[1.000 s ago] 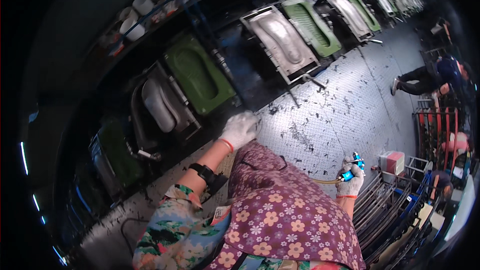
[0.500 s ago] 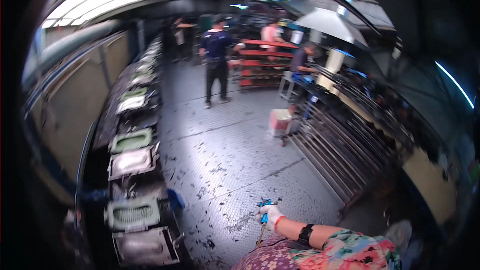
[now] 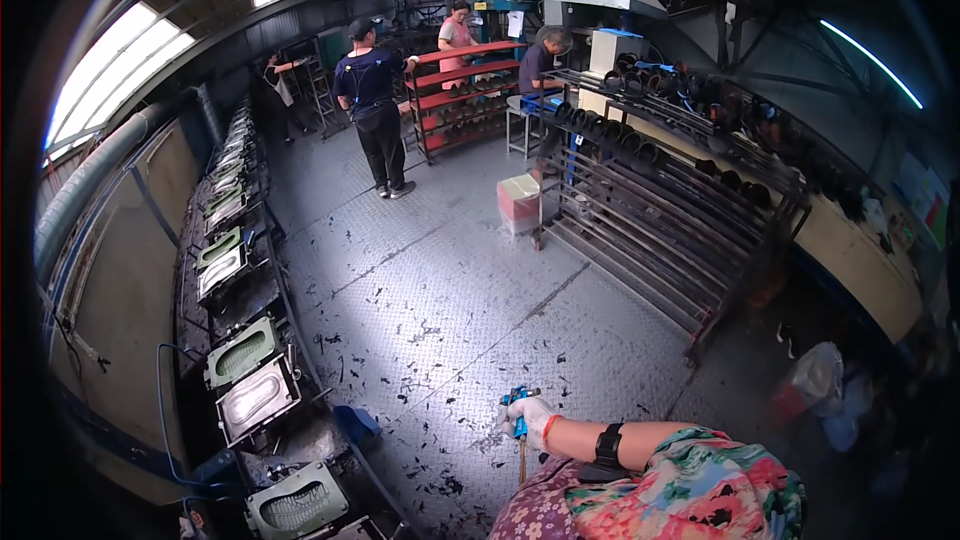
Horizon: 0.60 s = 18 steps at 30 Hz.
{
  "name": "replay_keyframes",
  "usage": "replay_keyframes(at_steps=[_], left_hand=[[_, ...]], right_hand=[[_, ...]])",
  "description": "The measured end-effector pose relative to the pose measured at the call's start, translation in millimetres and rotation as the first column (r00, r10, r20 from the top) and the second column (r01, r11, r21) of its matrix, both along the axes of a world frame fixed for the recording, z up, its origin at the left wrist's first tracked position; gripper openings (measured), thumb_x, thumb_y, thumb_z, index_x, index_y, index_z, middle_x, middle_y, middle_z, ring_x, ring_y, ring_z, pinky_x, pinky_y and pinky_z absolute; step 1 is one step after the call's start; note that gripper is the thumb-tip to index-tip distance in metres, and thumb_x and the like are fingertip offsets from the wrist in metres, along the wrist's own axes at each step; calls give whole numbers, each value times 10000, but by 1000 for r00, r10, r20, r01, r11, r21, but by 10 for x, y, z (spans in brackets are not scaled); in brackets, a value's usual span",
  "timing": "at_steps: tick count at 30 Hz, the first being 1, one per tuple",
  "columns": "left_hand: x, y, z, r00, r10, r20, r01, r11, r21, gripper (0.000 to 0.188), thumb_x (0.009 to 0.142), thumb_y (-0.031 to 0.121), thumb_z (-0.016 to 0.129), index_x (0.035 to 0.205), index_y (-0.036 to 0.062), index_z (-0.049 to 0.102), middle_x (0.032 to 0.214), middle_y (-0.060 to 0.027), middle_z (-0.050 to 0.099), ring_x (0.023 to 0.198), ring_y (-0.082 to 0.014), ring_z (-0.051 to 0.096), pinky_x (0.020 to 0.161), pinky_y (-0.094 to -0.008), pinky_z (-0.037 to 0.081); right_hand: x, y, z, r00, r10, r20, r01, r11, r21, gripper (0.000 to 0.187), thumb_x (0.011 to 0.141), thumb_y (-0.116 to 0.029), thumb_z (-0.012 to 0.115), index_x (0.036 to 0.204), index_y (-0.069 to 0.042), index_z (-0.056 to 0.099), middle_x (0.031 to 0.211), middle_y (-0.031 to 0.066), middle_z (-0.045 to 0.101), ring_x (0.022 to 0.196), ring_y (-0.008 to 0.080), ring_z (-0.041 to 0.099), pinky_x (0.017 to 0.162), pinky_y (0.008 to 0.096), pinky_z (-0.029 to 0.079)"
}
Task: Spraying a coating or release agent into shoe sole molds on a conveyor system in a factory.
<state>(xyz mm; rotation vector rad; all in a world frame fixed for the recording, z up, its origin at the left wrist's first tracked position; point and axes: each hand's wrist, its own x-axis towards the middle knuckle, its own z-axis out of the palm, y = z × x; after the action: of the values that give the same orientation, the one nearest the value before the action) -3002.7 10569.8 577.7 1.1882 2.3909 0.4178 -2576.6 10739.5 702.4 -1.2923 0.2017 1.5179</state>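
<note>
A gloved right hand (image 3: 530, 418) has its fingers wrapped around a blue tool (image 3: 517, 410). It hangs above the littered metal floor (image 3: 450, 290). The left hand is out of view.

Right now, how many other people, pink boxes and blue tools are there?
people: 4
pink box: 1
blue tool: 1
Total: 6

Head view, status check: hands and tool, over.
Right hand gloved, gripping blue tool. Left hand out of view. Metal floor ahead littered with dark scraps; mould line at left, people far off.
</note>
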Motion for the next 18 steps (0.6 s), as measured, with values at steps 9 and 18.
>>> replay_keyframes(at_steps=[9, 18], left_hand=[[391, 338, 874, 997, -39, 70, 40, 999, -3, 778, 939, 645, 553, 1428, 40, 578, 1518, -295, 467, 1391, -440, 427, 1131, -592, 348], [580, 384, 1407, 993, -23, 114, 25, 999, -21, 711, 959, 580, 570, 1402, 24, 600, 1480, -286, 517, 1352, -415, 478, 1113, -557, 385]], right_hand=[[124, 115, 812, 995, 95, -24, -93, 994, 64, 133, 859, -4, 547, 882, 76, 650, 872, 173, 671, 720, 261, 676, 588, 329, 566], [345, 172, 1118, 985, 159, -71, -149, 981, 128, 141, 862, -16, 550, 899, 70, 654, 897, 160, 664, 715, 239, 667, 616, 319, 590]])
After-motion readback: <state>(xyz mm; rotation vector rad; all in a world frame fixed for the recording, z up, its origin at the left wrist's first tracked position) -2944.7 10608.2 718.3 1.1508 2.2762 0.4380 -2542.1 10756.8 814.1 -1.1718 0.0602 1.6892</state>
